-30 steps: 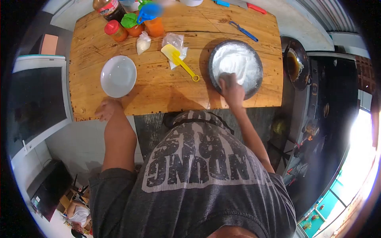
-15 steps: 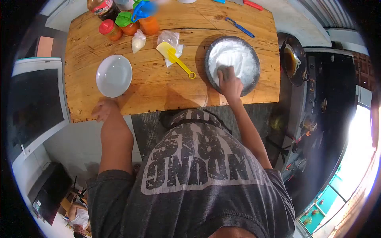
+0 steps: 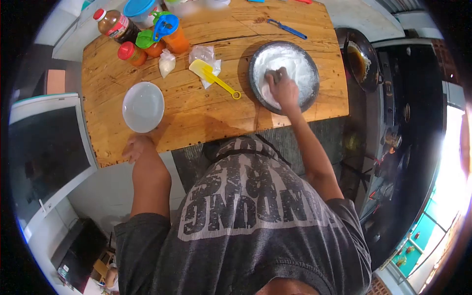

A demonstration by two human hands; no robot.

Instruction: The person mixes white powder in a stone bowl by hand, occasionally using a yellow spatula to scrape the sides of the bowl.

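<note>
My right hand (image 3: 286, 94) is closed round a short dark grey stone pestle (image 3: 273, 74), much of it hidden by the fingers. The pestle presses into white powder (image 3: 297, 69) spread over the inside of a wide, shallow dark stone mortar (image 3: 313, 93). My left hand (image 3: 138, 147) rests on the table's near left edge with nothing in it, its fingers loosely stretched out. Just beyond that hand stands a white bowl (image 3: 143, 107). A yellow spatula (image 3: 216, 78) lies between bowl and mortar, its head over a clear plastic bag (image 3: 205, 55).
Jars with a red lid (image 3: 132, 53), a green lid and a blue lid (image 3: 173, 37) stand at the back left, near a sauce bottle (image 3: 117, 25). A small bag (image 3: 167, 64) sits before them. A blue peeler (image 3: 287, 29) lies behind the mortar; a wok (image 3: 361, 61) stands right.
The view has turned slightly, so the table looks tilted. My right hand has shifted a little within the mortar, still holding the pestle. The left hand stays at the table edge.
</note>
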